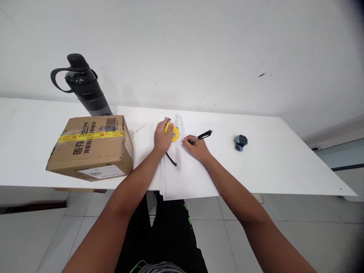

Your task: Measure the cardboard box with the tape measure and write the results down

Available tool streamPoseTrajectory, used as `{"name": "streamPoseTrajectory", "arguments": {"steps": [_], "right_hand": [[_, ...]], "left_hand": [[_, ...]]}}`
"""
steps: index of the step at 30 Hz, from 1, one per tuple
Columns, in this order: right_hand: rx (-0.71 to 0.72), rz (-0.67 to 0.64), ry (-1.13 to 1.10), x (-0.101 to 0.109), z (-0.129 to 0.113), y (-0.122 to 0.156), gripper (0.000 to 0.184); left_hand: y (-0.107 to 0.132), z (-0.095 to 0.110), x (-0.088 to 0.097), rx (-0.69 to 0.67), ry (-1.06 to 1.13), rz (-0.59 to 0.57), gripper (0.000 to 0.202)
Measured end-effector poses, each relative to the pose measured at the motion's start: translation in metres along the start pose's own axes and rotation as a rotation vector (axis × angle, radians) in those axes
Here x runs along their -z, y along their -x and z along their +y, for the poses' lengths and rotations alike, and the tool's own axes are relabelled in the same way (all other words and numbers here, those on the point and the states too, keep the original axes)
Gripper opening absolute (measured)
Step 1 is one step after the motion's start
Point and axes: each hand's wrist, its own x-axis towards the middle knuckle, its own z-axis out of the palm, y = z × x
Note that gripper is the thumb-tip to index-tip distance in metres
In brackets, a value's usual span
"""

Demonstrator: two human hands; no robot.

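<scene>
Against the white wall [184,57]: a long white table [273,163] stretched across the view, its left end cut off by the picture's edge.
Carton [96,153]: stood at the left, closed with yellow printed tape [95,135], its contents hidden; the small print on its white label [101,171] was too fine to read.
Paper stack [196,178]: lay beneath the hands, its near edge overhanging the table; the right forearm [227,182] covered part of its right side.
Bottle [85,85]: black, behind the carton, which hid its base; what it held could not be told.
Right hand [198,149]: grasped a black pen [201,136] over the paper, the writing tip lost behind the fingers.
Left hand [162,137]: clasped a yellow tape measure [174,134], covering much of its case.
Patterned strip [178,153]: lay upon the paper between the hands, beside the tape measure; perhaps a ruler, its speckles too fine to make out.
Watch [241,141]: rested alone at the right, its face dark.
</scene>
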Motion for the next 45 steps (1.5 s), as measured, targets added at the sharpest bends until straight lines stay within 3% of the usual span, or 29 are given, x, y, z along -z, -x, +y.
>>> {"name": "streamPoseTrajectory", "arguments": {"steps": [5,10,16,20,24,29,40,45], "right_hand": [[-0.023,0.073,0.031,0.0,-0.002,0.0,0.018],[-0.014,0.009,0.004,0.001,-0.003,0.001,0.018],[-0.048,0.045,0.044,0.001,-0.005,0.001,0.016],[-0.023,0.063,0.07,0.001,-0.006,0.0,0.018],[-0.032,0.081,0.146,0.001,-0.007,-0.001,0.019],[-0.015,0.064,0.171,0.001,-0.005,0.0,0.019],[-0.006,0.032,0.091,0.001,-0.008,0.002,0.02],[-0.02,0.281,0.012,0.004,-0.005,-0.001,0.032]], "left_hand": [[0.004,0.003,0.004,-0.153,-0.13,0.003,0.042],[0.01,0.007,0.004,-0.337,-0.192,-0.077,0.04],[0.014,0.013,0.006,-0.222,-0.122,-0.111,0.046],[0.015,0.017,0.007,-0.169,-0.083,-0.107,0.033],[0.014,0.02,0.007,-0.227,-0.161,-0.092,0.017],[0.013,0.02,0.006,-0.361,-0.188,-0.057,0.012],[0.01,0.017,0.006,-0.302,-0.255,-0.086,0.026],[0.01,0.015,0.006,-0.358,-0.277,-0.129,0.032]]}}
